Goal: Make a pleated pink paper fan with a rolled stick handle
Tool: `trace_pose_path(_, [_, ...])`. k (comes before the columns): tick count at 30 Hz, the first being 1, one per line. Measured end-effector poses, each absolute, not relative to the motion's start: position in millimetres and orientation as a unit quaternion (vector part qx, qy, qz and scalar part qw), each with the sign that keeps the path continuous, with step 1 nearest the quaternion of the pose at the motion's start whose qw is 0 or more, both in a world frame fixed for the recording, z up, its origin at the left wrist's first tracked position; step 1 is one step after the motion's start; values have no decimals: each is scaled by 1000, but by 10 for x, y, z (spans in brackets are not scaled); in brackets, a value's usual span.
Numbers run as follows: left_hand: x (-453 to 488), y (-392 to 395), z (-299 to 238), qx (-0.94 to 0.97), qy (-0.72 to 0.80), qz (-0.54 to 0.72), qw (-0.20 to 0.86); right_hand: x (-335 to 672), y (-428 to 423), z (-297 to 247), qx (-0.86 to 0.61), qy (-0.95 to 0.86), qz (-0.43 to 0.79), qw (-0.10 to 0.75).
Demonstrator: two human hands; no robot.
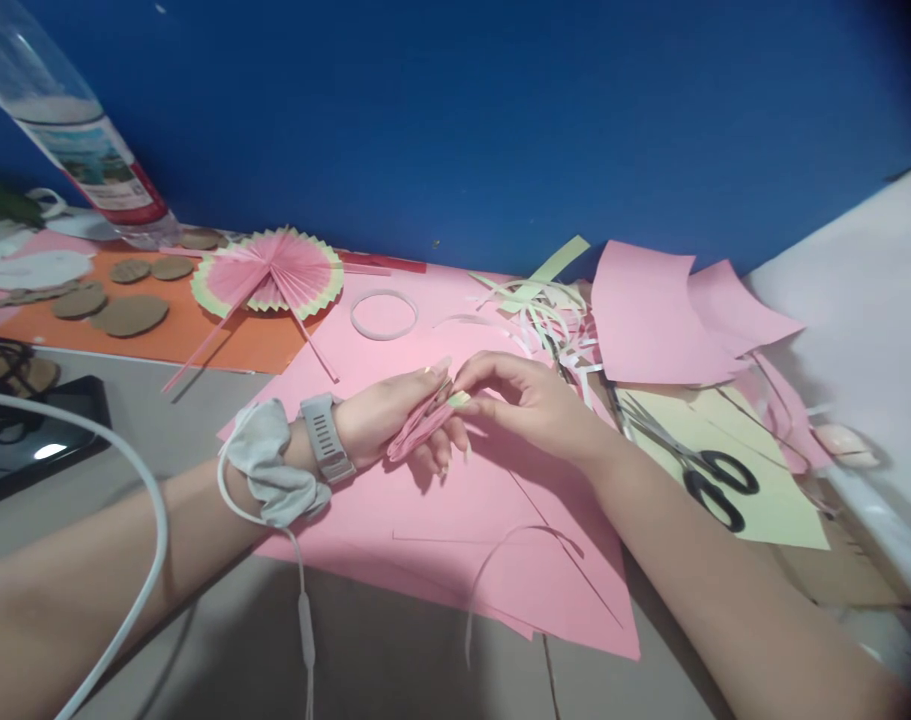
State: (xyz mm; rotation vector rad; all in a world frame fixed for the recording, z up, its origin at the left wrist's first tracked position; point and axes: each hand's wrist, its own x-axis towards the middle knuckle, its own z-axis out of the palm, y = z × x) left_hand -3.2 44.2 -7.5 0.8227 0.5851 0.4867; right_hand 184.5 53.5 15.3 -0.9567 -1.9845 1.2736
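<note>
A folded strip of pleated pink paper (pixel 417 428) with a pale green edge is held between both hands above pink paper sheets (pixel 455 560). My left hand (pixel 386 412), with a watch and a grey scrunchie at the wrist, has its thumb over the pleats and its fingers beneath them. Thumb and index finger of my right hand (pixel 522 400) pinch the green-edged end. Behind my left hand stands a pleated paper fan (pixel 275 270), pink with a green rim and two pink sticks. A ring-shaped band (pixel 384 314) lies on the pink sheet beyond the hands.
Scissors (pixel 687 460) with black handles rest on light yellow-green paper (pixel 777 510) at right. Paper scraps (pixel 552 320) pile near the blue wall. Cardboard discs (pixel 131 314) sit on orange paper (pixel 230 345). A bottle (pixel 99 165), a phone (pixel 42 445) and a white cable (pixel 151 510) are at left.
</note>
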Motion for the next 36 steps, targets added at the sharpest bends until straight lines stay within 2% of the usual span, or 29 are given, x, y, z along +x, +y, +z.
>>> trace_pose_path(6, [-24, 410, -93, 426, 291, 242, 822, 1857, 567, 108, -351, -752, 464, 310])
trace_pose_path(11, [-20, 384, -98, 489, 297, 252, 781, 1869, 579, 97, -364, -752, 469, 287])
trace_pose_path(25, [1, 357, -45, 527, 298, 265, 750, 1850, 577, 112, -347, -780, 435, 286])
trace_pose_path(36, [-31, 358, -58, 579, 293, 241, 721, 1865, 589, 60, -339, -773, 434, 316])
